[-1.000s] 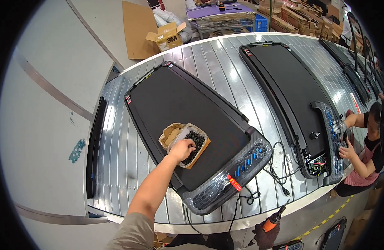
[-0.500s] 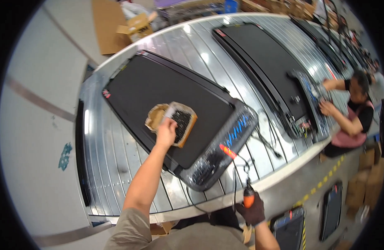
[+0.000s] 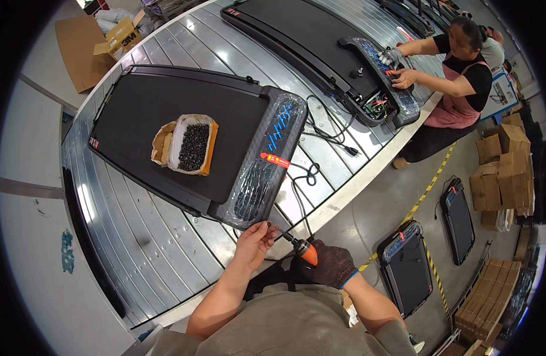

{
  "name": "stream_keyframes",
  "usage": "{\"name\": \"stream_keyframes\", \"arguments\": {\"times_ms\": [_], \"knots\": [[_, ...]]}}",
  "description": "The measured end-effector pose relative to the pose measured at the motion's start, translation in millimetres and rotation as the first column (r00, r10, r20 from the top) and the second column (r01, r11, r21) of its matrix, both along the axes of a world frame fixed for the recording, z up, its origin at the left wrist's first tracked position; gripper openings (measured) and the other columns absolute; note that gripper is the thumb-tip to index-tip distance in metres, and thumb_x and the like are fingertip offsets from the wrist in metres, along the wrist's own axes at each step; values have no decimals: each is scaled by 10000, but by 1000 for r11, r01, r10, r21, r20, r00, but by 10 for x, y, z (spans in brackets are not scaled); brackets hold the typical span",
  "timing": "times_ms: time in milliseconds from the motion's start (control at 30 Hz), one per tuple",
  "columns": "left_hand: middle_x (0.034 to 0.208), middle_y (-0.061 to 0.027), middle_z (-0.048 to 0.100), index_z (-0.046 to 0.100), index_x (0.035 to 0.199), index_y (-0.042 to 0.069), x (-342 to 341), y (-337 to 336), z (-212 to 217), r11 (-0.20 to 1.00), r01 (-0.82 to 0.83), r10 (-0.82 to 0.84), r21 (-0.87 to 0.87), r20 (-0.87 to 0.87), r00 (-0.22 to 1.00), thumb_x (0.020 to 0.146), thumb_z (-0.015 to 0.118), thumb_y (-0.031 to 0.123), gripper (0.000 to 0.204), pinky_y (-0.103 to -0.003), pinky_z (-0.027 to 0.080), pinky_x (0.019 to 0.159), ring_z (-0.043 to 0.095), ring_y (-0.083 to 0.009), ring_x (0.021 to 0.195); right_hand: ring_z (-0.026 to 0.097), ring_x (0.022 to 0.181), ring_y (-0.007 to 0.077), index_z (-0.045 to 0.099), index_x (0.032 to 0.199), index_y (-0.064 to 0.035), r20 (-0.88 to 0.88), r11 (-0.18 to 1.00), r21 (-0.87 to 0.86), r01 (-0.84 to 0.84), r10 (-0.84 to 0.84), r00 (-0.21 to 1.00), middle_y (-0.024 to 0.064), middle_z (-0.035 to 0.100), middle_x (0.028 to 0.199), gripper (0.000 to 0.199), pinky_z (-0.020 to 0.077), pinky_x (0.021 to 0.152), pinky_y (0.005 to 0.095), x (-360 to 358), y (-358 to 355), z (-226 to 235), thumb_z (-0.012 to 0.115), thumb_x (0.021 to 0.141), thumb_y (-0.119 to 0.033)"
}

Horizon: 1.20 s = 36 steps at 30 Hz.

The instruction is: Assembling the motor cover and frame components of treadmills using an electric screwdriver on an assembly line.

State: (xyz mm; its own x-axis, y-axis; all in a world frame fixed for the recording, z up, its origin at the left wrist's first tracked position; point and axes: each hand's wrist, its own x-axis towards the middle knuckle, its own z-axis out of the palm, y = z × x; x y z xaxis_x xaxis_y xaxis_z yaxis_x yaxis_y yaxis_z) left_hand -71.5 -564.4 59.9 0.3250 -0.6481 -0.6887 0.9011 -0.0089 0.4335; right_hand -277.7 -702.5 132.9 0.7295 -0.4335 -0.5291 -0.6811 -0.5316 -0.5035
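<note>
Head view | steel conveyor (image 3: 166, 237) | grey workshop floor (image 3: 368, 219) | treadmill (image 3: 184, 127)

Factory floor: treadmills (image 3: 184, 127) on conveyor (image 3: 166, 237), stacked cartons (image 3: 504, 172).

an open cardboard box of small black screws (image 3: 190, 144) sits left of centre. a red-orange label (image 3: 275, 159) lies mid-frame. brown cartons (image 3: 503, 166) stack at right; an open carton (image 3: 120, 37) and flat cardboard (image 3: 77, 47) upper left.
</note>
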Motion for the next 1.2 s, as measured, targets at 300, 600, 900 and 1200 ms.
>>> {"name": "stream_keyframes", "arguments": {"times_ms": [300,600,900,1200], "knots": [[1042,-114,749,692,1071,2,62,106,41,995,94,-102,44,209,973,1034,643,127,140,-273,543,750,664,-145,825,719,886,412,561,1258,-100,13,990,57,-129,128,992,191,736,927,636,566,790,507,45,-117,-8,777,786,-468],[965,-120,737,703,1082,-80,269,551,192,951,262,-281,166,819,501,1039,609,58,173,-284,565,787,687,-153,837,698,978,431,600,1229,-72,273,905,315,-286,202,940,228,726,1015,606,556,860,507,284,-197,-237,748,771,-440],[1124,85,697,708,1184,252,667,552,-309,888,-297,222,351,240,945,1029,636,287,174,-323,377,961,563,-99,1067,677,1123,411,574,1313,-35,88,904,409,-123,95,992,255,701,1189,704,535,980,480,1152,472,-532,738,768,-449],[1095,57,702,707,1214,204,627,687,-272,815,-441,321,376,340,884,1037,614,267,210,-337,384,981,572,-119,1055,671,1149,390,551,1333,-30,83,899,381,-217,201,976,225,691,1232,696,528,995,481,1242,499,-424,725,781,-417]]}}
